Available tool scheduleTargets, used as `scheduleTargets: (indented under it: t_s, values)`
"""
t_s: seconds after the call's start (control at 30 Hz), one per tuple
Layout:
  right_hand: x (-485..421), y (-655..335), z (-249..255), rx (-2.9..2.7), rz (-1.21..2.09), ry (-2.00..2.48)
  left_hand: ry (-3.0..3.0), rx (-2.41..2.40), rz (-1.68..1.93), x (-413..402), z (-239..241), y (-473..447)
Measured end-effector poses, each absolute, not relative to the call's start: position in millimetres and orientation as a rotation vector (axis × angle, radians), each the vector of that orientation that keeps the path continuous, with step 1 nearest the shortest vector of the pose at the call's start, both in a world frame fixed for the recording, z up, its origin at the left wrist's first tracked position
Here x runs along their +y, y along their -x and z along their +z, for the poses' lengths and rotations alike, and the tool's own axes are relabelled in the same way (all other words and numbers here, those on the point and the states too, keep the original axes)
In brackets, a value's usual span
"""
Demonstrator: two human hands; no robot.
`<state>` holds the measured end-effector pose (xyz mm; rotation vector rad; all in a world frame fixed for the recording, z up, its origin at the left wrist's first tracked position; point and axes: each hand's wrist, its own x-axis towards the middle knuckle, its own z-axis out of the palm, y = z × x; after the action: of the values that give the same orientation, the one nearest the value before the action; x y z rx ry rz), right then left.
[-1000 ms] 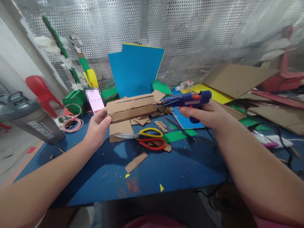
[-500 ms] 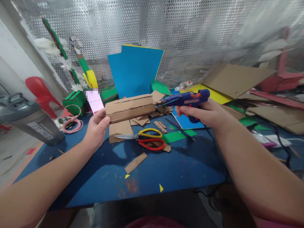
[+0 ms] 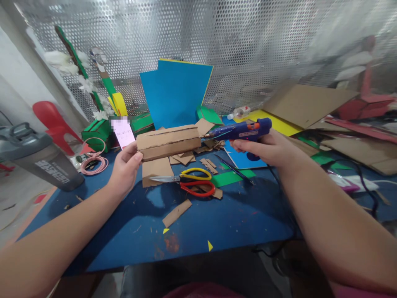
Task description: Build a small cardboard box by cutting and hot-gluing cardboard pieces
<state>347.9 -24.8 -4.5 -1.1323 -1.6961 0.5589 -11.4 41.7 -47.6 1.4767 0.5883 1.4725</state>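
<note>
My left hand [image 3: 127,167] pinches the left end of a long cardboard box [image 3: 169,142], thumb in front and fingers behind, holding it above the table. My right hand [image 3: 263,147] is wrapped round a blue hot glue gun [image 3: 245,129], its nozzle pointing left at the box's right end. Whether the tip touches the cardboard I cannot tell. Below the box lie scissors [image 3: 197,188] with one yellow and one red handle, blades to the left. Cardboard scraps [image 3: 177,212] and a dark pen-like stick [image 3: 235,169] lie around them.
A grey shaker bottle [image 3: 46,157] stands at the left edge of the blue table [image 3: 242,223]. Behind are a lit phone [image 3: 123,133], a blue board [image 3: 178,95] and a plastic bottle [image 3: 240,112]. Cardboard sheets [image 3: 310,103] and a power strip [image 3: 356,182] with cables lie right.
The glue gun and my right hand have shifted very slightly left and down. The cardboard box stays in my left hand, almost unmoved.
</note>
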Motion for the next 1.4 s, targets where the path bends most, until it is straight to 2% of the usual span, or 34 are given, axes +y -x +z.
scheduleTargets:
  t_s: [0.33,0.6,0.97,1.4]
  values:
    - [-17.9,-358.7,-14.9,-1.735,0.481,1.108,-1.449,0.586,1.499,42.1,-47.2,10.2]
    - [-21.1,-358.0,-2.2,-1.790,0.513,1.208,-1.418,0.554,1.511,43.6,-48.0,11.5]
    - [-23.8,-343.3,-12.3,-1.777,0.476,0.927,-1.433,0.584,1.467,43.1,-52.7,11.3]
    - [-25.4,-322.2,-18.7,-1.920,0.521,1.022,-1.479,0.650,1.410,39.5,-55.7,10.2]
